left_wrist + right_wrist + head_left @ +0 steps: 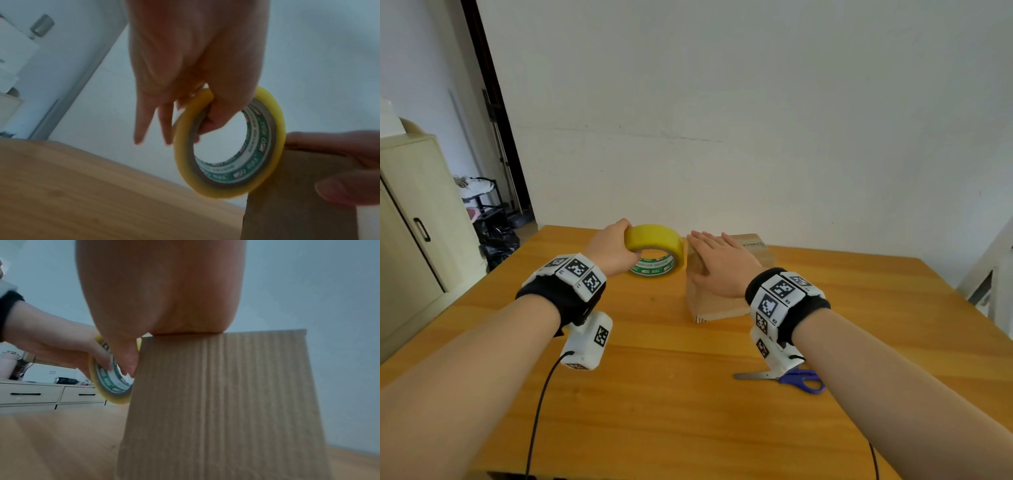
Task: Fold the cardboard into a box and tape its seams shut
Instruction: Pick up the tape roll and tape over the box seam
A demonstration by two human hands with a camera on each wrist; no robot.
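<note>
A folded brown cardboard box (717, 305) stands on the wooden table (671, 394). My right hand (717, 262) lies flat on its top with the fingers straight and the thumb down the left side. My left hand (613, 251) grips a yellow tape roll (657, 250) with a green-printed core, held in the air just left of the box. In the left wrist view the thumb hooks through the tape roll (230, 146), whose edge meets the box (298, 194). The right wrist view shows the palm (164, 296) pressing the box (226, 402) top, with the tape roll (111, 382) beside it.
Blue-handled scissors (791, 378) lie on the table near my right wrist. A beige cabinet (414, 222) and a black bag (496, 240) stand left of the table. A white wall rises behind the table's far edge.
</note>
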